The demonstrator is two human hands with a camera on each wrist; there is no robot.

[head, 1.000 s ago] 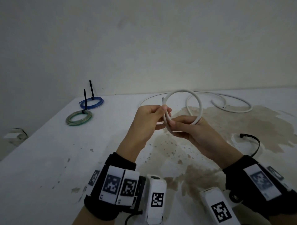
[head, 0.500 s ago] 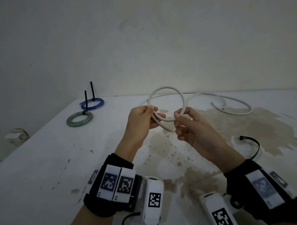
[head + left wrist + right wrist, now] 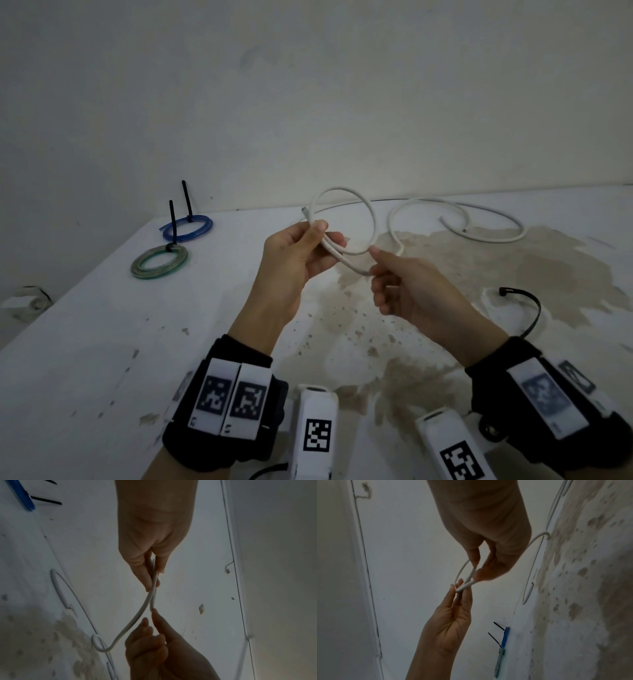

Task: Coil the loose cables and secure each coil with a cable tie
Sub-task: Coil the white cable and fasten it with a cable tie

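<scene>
A white cable (image 3: pixel 373 219) forms one raised loop between my hands above the table (image 3: pixel 102 342). My left hand (image 3: pixel 323 236) pinches the loop's crossing near the cable's cut end, seen close in the left wrist view (image 3: pixel 154 574). My right hand (image 3: pixel 375 263) pinches the cable just right of that, thumb over fingers (image 3: pixel 474 572). The rest of the cable (image 3: pixel 479 219) lies in loose curves on the table behind. A loose black cable tie (image 3: pixel 527 308) lies on the table right of my right wrist.
A blue coil (image 3: pixel 188 228) and a green coil (image 3: pixel 159 262), each with a black tie sticking up, lie at the table's far left. Brown stains (image 3: pixel 513 267) cover the right half. A wall stands right behind the table.
The loop has shifted left with my left hand. My right hand has let go of the loop's far side and now pinches lower, near the crossing.
</scene>
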